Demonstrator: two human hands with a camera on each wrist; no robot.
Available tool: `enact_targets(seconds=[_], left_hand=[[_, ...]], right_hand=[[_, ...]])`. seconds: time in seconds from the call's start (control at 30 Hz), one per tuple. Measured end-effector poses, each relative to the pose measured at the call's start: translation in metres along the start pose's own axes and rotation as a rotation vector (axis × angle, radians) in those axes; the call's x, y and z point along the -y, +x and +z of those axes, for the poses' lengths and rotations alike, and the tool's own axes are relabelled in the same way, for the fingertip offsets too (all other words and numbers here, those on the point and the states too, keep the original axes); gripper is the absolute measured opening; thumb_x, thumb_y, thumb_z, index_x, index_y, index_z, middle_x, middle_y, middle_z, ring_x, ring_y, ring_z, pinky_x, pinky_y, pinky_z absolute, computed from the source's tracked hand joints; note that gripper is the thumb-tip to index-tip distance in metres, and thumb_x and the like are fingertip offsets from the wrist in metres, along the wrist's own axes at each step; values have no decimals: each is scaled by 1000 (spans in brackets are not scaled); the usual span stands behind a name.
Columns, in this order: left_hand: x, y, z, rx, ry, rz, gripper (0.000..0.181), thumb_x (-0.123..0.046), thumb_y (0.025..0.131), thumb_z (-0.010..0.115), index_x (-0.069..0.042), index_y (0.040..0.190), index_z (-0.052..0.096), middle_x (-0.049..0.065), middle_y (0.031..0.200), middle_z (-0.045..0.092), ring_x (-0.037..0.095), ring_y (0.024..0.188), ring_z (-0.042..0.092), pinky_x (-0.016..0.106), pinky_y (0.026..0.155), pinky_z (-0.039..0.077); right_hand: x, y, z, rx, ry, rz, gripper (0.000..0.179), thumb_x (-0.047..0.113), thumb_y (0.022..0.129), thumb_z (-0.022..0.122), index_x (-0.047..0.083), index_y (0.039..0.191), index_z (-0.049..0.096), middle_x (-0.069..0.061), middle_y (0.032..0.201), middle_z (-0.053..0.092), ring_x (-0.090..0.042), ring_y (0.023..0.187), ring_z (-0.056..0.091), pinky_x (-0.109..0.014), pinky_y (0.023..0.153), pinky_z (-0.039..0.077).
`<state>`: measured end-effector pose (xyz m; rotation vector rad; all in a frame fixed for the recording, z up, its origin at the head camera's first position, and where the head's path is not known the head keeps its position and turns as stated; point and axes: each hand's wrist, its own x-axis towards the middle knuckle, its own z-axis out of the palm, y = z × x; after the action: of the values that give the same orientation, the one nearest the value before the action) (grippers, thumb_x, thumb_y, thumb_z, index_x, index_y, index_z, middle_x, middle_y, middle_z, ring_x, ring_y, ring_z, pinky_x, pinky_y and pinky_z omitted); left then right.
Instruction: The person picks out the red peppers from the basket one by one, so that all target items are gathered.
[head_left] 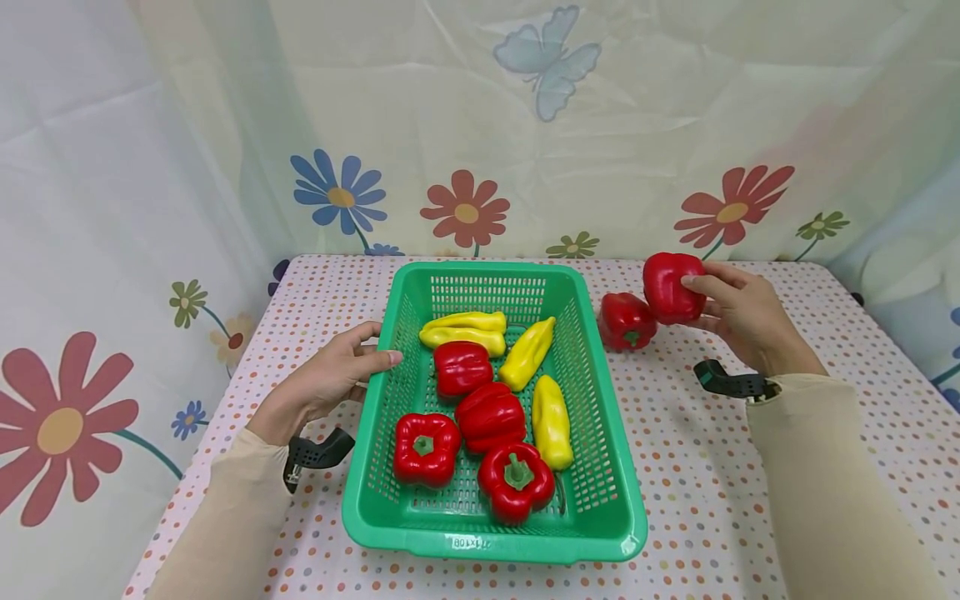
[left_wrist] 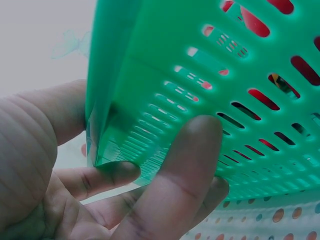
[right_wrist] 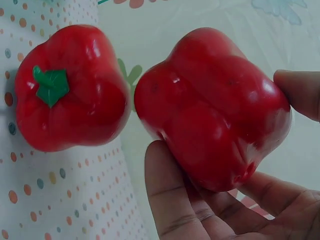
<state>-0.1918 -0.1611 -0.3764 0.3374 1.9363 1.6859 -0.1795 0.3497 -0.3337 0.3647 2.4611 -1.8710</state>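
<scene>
My right hand (head_left: 757,321) grips a red bell pepper (head_left: 672,287) between thumb and fingers, raised over the table's right side. In the right wrist view this bell pepper (right_wrist: 215,110) hangs beside a second red bell pepper (right_wrist: 75,90) with a green stem, which rests on the table just right of the green plastic basket (head_left: 606,400). My left hand (head_left: 326,375) holds the basket's left rim, thumb over the edge and fingers along the outer slotted wall (left_wrist: 150,60). Inside lie several red bell peppers (head_left: 491,417) and several long yellow peppers (head_left: 552,421).
A dotted cloth (head_left: 690,517) covers the table under the basket. Behind and to the left hangs a flower-printed curtain (head_left: 405,108), close to the table's back edge. Each wrist wears a black camera mount (head_left: 318,450).
</scene>
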Motion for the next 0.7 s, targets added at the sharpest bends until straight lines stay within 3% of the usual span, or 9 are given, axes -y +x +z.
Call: enact_targets(seconds=[0.27,0.5,0.7], left_hand=[[0,0,-1,-3,9,0,53,-16,106,60,-1,152,39,32,127,66,37,95,77,54,77,65],[0,0,-1,-2,6,3,52,-16,106,60,-1,151,39,33,128,65,37,95,77,54,77,65],[0,0,-1,-2,-1,2,52,-16,107,59,-1,151,39,33,128,65,36,95,77,54,76,65]], right_hand=[[-8,2,-3,-34,91,50,97,51,91,75,20,168,23,-5,160,32,-13,114,51,-16,80,60],[-17,4,-4,-72,208,67,94,45,92,77,18,166,27,-2,155,37,-14,110,52,-17,75,61],[-25,6,-6,-95,211,60,90,44,95,75,19,167,26,-6,159,32,-13,108,53,-15,74,61]])
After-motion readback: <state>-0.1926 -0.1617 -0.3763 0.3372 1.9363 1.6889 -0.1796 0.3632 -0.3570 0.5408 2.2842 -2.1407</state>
